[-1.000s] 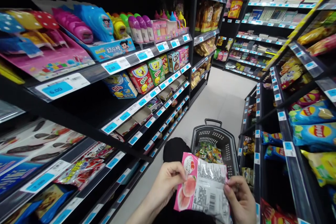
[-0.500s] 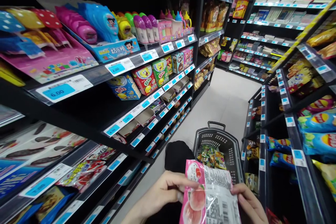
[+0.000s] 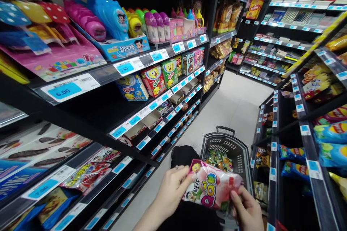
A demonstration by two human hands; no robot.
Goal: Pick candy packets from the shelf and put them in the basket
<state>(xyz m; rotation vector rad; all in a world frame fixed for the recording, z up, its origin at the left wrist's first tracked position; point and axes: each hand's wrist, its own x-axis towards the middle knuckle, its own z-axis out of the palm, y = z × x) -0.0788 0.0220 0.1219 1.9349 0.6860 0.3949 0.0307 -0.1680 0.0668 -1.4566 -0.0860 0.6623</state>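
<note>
A pink candy bag [image 3: 213,186] with a peach picture and large coloured letters is held low in the middle, front side up. My left hand [image 3: 170,191] pinches its left edge; a ring shows on one finger. My right hand [image 3: 246,209] grips its lower right corner from below. Just beyond the bag, a dark grey shopping basket [image 3: 238,151] stands on the floor with several green and yellow snack packets [image 3: 219,158] inside.
Black shelves of toys and boxed sweets [image 3: 151,79] run along the left. Shelves of chip bags [image 3: 330,133] line the right. A pale floor aisle [image 3: 233,104] leads to more shelving [image 3: 282,25] at the back. A dark knee [image 3: 184,155] sits left of the basket.
The bag has been flipped from its barcode back to its printed front and tilted flatter. Both hands stayed on it, and the view shifted slightly left.
</note>
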